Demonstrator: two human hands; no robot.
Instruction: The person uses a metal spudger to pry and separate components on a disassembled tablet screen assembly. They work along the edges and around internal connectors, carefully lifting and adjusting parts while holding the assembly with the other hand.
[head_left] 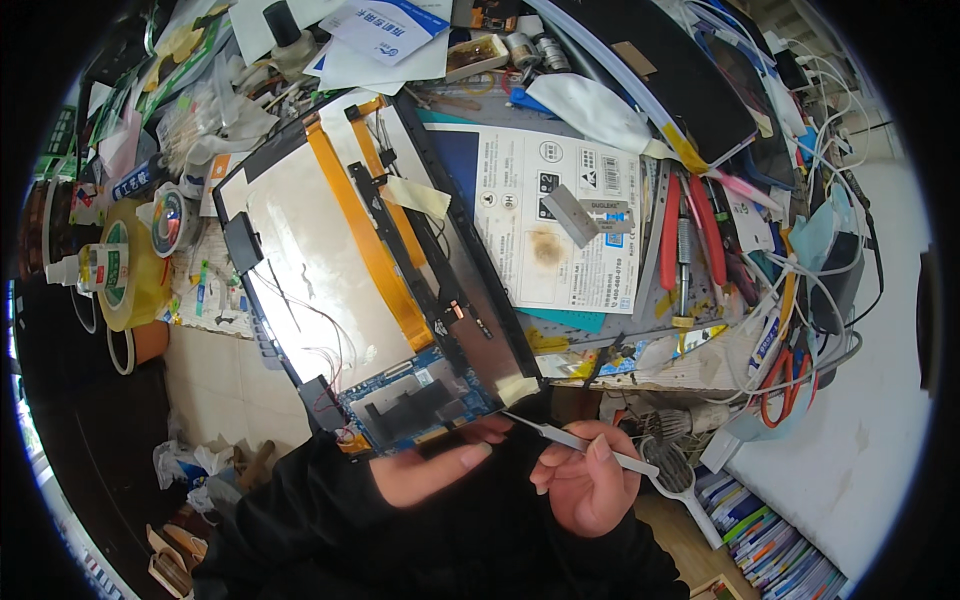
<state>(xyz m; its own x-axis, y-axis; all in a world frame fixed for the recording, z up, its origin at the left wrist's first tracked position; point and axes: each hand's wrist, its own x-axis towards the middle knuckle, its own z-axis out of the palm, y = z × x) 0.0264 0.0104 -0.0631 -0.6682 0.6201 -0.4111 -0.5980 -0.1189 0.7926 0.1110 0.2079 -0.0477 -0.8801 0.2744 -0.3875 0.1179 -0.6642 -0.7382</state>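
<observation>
An opened tablet (310, 280) lies tilted across the front edge of the cluttered bench, its insides facing up. Wide orange flat cables (375, 260) run down it to a blue circuit board (472, 398) at the near end. My left hand (425, 475) grips that near edge from below, the thumb along the rim and the other fingers mostly hidden underneath. In my right hand (590, 485) is a pair of silver tweezers (565, 437), pinched between thumb and fingers. Their tips reach the tablet's near right corner, beside a piece of cream tape (516, 388).
A printed white sheet (510, 265) lies right of the tablet, with small metal blades on it. Red-handled pliers (669, 240), orange-handled scissors (783, 388) and tangled white cables crowd the right. A yellow tape roll (140, 265) and bottles stand at the left.
</observation>
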